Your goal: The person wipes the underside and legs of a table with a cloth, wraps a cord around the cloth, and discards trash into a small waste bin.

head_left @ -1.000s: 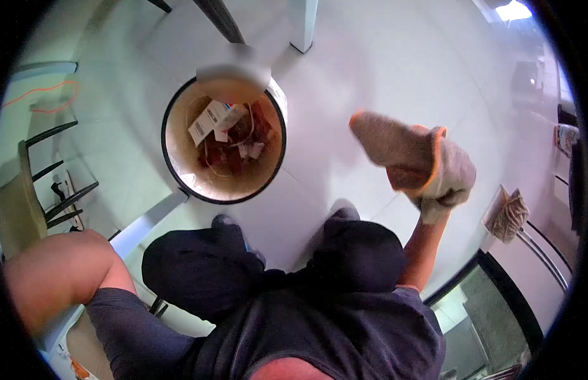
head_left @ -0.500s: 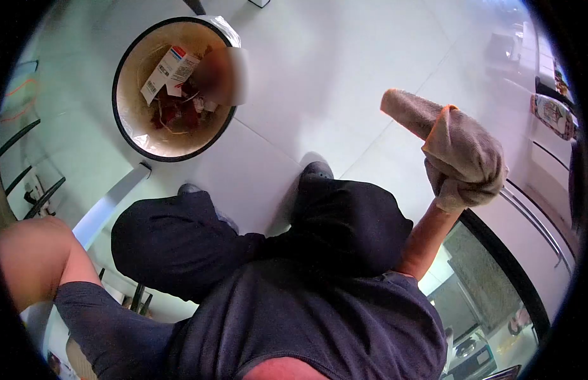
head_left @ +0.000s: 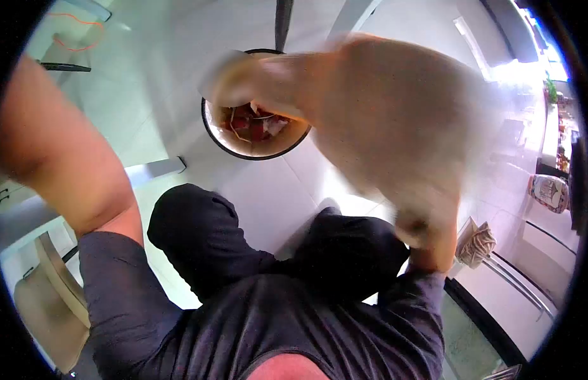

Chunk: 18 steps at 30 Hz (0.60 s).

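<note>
My right hand (head_left: 415, 229), smeared by motion, is closed on a grey-brown cloth (head_left: 389, 114) with an orange edge. The cloth is spread out and blurred, and its far end reaches over a round bin (head_left: 256, 156) with a dark rim. Inside the bin lie reddish scraps (head_left: 253, 126) and pale bits, partly hidden by the cloth and a blurred patch. On the left, my bare left arm (head_left: 72, 152) rises out of the picture, so my left hand is out of sight.
A beige chair (head_left: 50, 304) stands at lower left, near a pale bar (head_left: 156, 172) above the floor. At right, a striped cloth (head_left: 476, 246) hangs by a metal handle (head_left: 519, 288). A dark leg (head_left: 282, 25) stands behind the bin. An orange cord (head_left: 78, 47) shows at upper left.
The cloth, bunched at the right before, has opened out and swung left over the bin. The view has shifted, with the bin now nearer the middle. The left arm has risen further into view.
</note>
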Available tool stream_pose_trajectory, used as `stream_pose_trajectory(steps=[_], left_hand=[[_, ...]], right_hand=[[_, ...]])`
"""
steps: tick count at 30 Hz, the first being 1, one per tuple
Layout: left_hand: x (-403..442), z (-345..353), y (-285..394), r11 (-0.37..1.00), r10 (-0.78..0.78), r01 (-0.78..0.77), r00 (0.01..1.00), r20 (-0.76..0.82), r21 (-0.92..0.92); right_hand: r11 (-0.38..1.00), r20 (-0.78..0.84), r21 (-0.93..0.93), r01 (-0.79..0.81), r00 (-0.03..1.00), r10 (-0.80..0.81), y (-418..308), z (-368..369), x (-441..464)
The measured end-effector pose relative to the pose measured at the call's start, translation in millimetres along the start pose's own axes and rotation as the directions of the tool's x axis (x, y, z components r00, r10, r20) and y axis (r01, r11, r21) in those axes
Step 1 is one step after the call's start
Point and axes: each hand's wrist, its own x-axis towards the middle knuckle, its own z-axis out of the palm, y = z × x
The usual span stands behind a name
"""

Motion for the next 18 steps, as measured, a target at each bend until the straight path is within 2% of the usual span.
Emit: stream_pose_trajectory(steps=[2,3,6,7,8,10,11,13,14,16,17,18], left_hand=[[-2.2,-2.6,-3.8,1.0,-0.002,0.002,1.0,-0.011,0.002],[-2.2,-6.9,-7.7,1.0,0.002,-0.002,1.0,-0.021,0.005],[-1.0,-0.9,-10.1,1.0,-0.001,0.001,1.0,-0.027,0.002],[-1.5,-6.1,-14.4,1.0,-0.003,0.003,0.999,-0.043,0.002],[-5.5,-9.7,-17.4,1.0,0.0,0.0,0.999,-0.047,0.005],[-6.6,-9.9,-17.4,1.0,0.01,-0.009,0.999,-0.045,0.007],[-6.1,-13.3,-18.5,1.0,0.014,-0.014,0.999,-0.05,0.009],[-6.2,-12.5,-18.1,1.0,0.019,-0.018,0.998,-0.053,0.003],[-6.8,-12.4,-19.4,1.0,0.022,-0.022,0.998,-0.052,0.008],[-6.9,-10.1,-20.8,1.0,0.023,-0.022,0.999,-0.047,0.009],[-5.4,-7.7,-21.1,0.999,0.028,-0.028,0.999,-0.044,0.015],[-4.4,-9.9,-21.5,0.999,0.032,-0.032,0.998,-0.045,0.007]], right_hand=[[0.982,0.027,0.187,0.034,0.999,-0.04,-7.5,7.2,38.5],[0.915,-0.117,0.391,0.101,0.991,-0.059,-19.7,22.3,38.3],[0.941,-0.032,0.322,0.103,0.995,-0.098,-10.4,36.4,61.0],[0.993,0.117,0.11,0.029,0.992,-0.042,-19.4,36.9,65.7],[0.995,0.103,0.095,0.043,0.993,-0.053,-22.7,39.6,62.3],[0.879,-0.097,0.466,0.099,0.993,-0.06,-16.9,34.2,53.2],[0.847,-0.132,0.524,0.091,0.991,-0.025,-15.2,31.3,46.2],[0.894,-0.153,0.438,0.094,0.988,-0.029,-0.2,15.3,30.2],[0.858,-0.313,0.482,0.177,0.95,-0.021,0.1,19.2,16.8],[0.778,-0.364,0.568,0.268,0.93,-0.055,33.2,-5.5,-13.4],[0.772,-0.65,0.5,0.393,0.759,0.034,39.8,-3.5,-36.3],[0.78,-0.656,0.446,0.44,0.753,-0.05,57.7,-20.6,-59.5]])
